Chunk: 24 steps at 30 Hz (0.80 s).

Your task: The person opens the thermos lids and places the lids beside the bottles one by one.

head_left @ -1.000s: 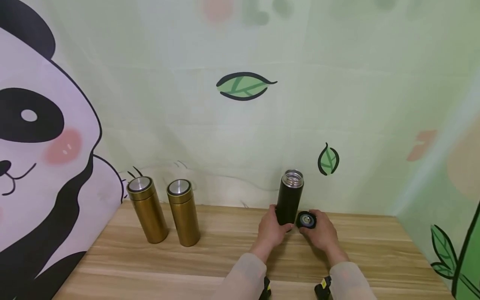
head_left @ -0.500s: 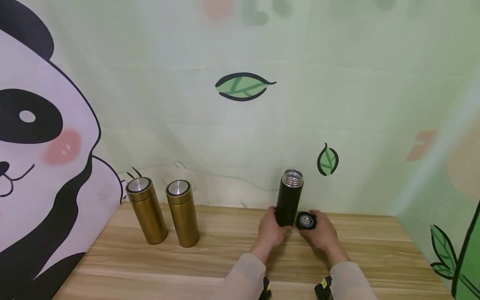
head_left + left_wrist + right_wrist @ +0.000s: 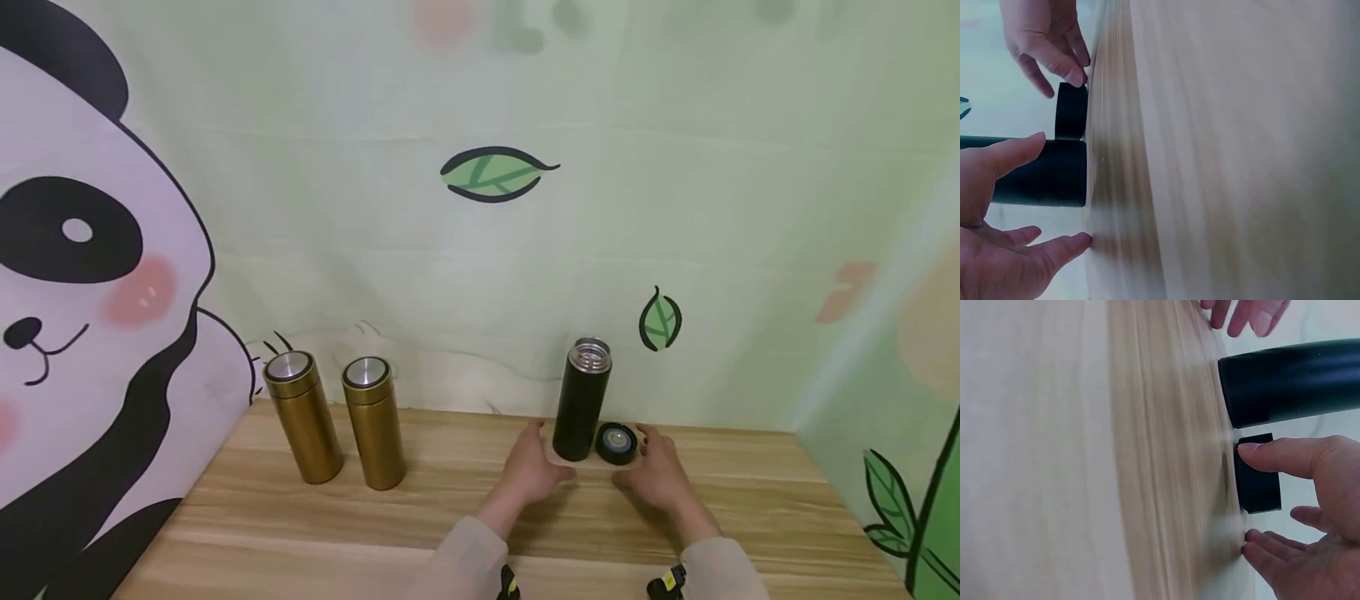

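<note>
A black thermos bottle (image 3: 581,412) stands upright on the wooden table, its steel mouth uncovered. Just right of its base the black lid (image 3: 617,444) lies with its inner side up. My left hand (image 3: 529,467) is beside the bottle's base, thumb and fingers spread apart around it; the left wrist view shows a gap between the fingers and the bottle (image 3: 1041,178). At the lid's right side is my right hand (image 3: 658,472), also spread. In the right wrist view its thumb overlaps the lid (image 3: 1259,484), while the other fingers are apart from it.
Two gold thermos bottles with steel-topped lids, one (image 3: 303,417) farther left and another (image 3: 373,423) beside it, stand upright on the left of the table (image 3: 337,533). A printed backdrop with a panda (image 3: 97,250) and leaves hangs right behind the table's back edge.
Both hands have let go: the left has moved left off the black bottle, the right has drawn right from the lid. Bottle and lid now stand on the table; the view has shifted slightly.
</note>
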Each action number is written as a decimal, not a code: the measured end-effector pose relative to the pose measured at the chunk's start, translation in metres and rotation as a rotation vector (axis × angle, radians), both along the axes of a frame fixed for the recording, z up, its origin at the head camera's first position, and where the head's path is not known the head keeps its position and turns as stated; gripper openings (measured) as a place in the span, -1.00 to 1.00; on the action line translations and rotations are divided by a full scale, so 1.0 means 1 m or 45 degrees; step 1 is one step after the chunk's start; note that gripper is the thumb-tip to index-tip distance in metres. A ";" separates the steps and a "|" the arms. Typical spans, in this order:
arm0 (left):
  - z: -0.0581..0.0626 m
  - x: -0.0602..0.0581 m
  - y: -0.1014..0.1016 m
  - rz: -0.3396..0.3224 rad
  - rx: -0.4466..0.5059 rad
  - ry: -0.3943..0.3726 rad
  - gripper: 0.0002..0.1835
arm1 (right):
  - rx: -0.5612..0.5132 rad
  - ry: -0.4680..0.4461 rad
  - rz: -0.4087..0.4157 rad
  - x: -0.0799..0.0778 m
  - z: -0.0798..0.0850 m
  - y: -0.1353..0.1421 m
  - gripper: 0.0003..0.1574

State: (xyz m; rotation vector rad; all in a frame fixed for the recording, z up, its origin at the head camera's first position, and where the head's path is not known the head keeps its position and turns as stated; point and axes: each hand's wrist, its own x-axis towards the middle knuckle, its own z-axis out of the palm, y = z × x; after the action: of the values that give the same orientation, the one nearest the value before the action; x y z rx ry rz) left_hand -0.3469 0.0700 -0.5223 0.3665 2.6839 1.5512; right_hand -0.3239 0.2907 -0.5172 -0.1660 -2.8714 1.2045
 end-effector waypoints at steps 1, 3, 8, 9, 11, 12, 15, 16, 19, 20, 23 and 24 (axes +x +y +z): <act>0.001 0.002 -0.003 -0.007 -0.002 -0.010 0.01 | -0.003 -0.001 -0.002 0.002 0.001 0.000 0.31; 0.003 0.006 -0.011 -0.021 -0.005 -0.017 0.01 | -0.027 -0.002 -0.005 0.007 0.002 -0.001 0.32; 0.011 0.020 -0.034 -0.038 -0.016 -0.029 -0.02 | -0.132 0.027 -0.048 0.022 0.004 -0.006 0.28; 0.012 0.023 -0.038 -0.039 -0.018 -0.031 -0.03 | -0.143 0.036 -0.062 0.025 0.004 -0.008 0.26; 0.015 0.029 -0.047 -0.045 0.000 -0.038 -0.04 | -0.152 0.058 -0.085 0.030 0.005 -0.011 0.19; 0.015 0.031 -0.051 -0.047 0.006 -0.038 -0.05 | -0.158 0.070 -0.092 0.032 0.006 -0.013 0.15; 0.016 0.039 -0.062 -0.048 0.024 -0.032 -0.05 | -0.185 0.116 -0.115 0.039 0.008 -0.021 0.01; 0.017 0.041 -0.065 -0.048 0.029 -0.032 -0.06 | -0.201 0.134 -0.120 0.041 0.009 -0.024 -0.03; 0.018 0.049 -0.074 -0.044 0.032 -0.018 -0.06 | -0.246 0.181 -0.120 0.047 0.013 -0.035 -0.17; 0.018 0.051 -0.077 -0.042 0.038 -0.017 -0.06 | -0.256 0.191 -0.116 0.048 0.015 -0.039 -0.20; 0.019 0.058 -0.085 -0.043 0.040 -0.013 -0.07 | -0.304 0.199 -0.092 0.054 0.018 -0.051 -0.27; 0.020 0.060 -0.088 -0.041 0.040 -0.013 -0.07 | -0.316 0.202 -0.086 0.056 0.019 -0.055 -0.29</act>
State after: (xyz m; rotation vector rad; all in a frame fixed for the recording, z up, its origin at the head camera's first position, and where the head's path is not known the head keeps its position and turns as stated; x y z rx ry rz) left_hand -0.2865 -0.0184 -0.5027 0.3999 2.6354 1.5833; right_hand -0.2683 0.2359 -0.4987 -0.1620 -2.5552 1.4846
